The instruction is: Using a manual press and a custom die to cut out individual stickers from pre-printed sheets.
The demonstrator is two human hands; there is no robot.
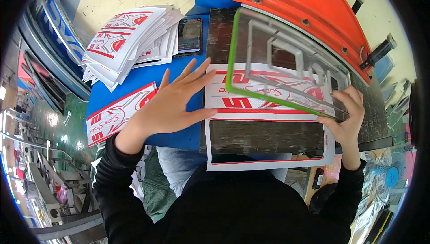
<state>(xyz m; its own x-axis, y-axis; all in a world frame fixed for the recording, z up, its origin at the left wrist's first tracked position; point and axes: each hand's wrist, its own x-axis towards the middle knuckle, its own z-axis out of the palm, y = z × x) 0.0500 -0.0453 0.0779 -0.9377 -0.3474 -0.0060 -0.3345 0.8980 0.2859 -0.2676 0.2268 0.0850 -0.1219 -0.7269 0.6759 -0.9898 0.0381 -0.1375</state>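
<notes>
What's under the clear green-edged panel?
Through the panel: a red-printed white sheet and a dark board. The green edge and grey ribs cover strips of these; what lies beneath the sheet there is hidden.

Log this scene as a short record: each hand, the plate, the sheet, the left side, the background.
Left hand: open, fingers spread at the printed sheet's left edge; contact unclear
Right hand: gripping the plate's right end
Plate: clear, green-edged, tilted above the sheet
Printed sheet: red and white, on a dark board; lower window cut out
Left side: sheet stack, loose printed piece
Background: orange machine part
</notes>
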